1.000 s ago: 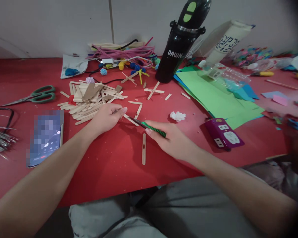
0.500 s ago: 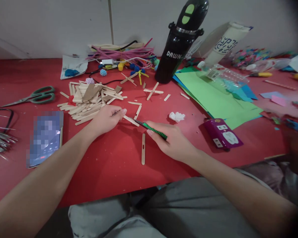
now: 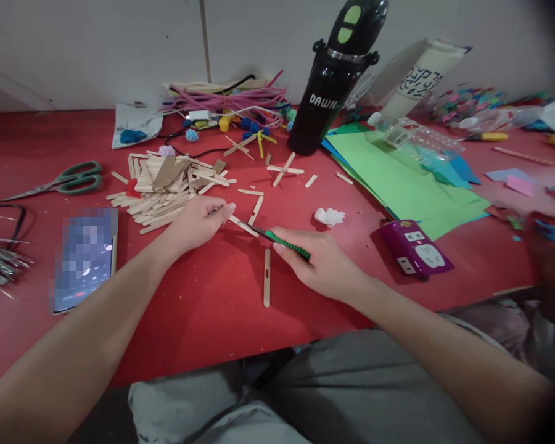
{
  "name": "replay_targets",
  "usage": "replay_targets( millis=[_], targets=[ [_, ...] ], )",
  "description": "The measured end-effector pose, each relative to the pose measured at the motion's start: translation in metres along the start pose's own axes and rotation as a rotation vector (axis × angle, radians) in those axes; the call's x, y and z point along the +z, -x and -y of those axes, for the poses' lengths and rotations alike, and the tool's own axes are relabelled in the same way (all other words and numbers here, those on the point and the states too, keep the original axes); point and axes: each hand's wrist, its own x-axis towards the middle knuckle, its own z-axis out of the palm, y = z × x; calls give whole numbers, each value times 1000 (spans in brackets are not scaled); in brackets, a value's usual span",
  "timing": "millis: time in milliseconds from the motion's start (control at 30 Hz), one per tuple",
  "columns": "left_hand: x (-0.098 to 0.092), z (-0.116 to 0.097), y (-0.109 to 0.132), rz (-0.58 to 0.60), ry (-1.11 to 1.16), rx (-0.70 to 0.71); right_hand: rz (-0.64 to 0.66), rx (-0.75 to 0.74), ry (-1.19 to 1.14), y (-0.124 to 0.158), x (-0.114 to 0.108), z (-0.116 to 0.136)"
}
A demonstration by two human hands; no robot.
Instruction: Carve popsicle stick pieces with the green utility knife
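Between the thumb and fingers of my left hand is one end of a wooden craft stick, angled down to the right just above or on the red table. My right hand is closed round the green handle of a craft knife. The knife's dark blade end touches or overlaps the craft stick. Nearer to me lies another craft stick with a slot cut in its middle. Beyond the blade is a notched stick piece. A large pile of craft sticks lies beside my left hand.
Green-handled scissors and a phone lie to the left. At the back stands a black bottle. Green paper sheets, a crumpled white tissue and a purple box are on the right. Crossed sticks lie ahead.
The knife's blade end has shifted very slightly along the craft stick. Both hands otherwise keep their places and their grips.
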Motion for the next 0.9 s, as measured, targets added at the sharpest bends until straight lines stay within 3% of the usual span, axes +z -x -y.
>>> replay_targets(
  millis=[567, 900],
  targets=[
    [2, 0, -2, 11, 25, -17, 114, 60, 157, -9, -18, 21],
    [3, 0, -2, 35, 72, -50, 117, 92, 167, -11, -14, 20]
  ],
)
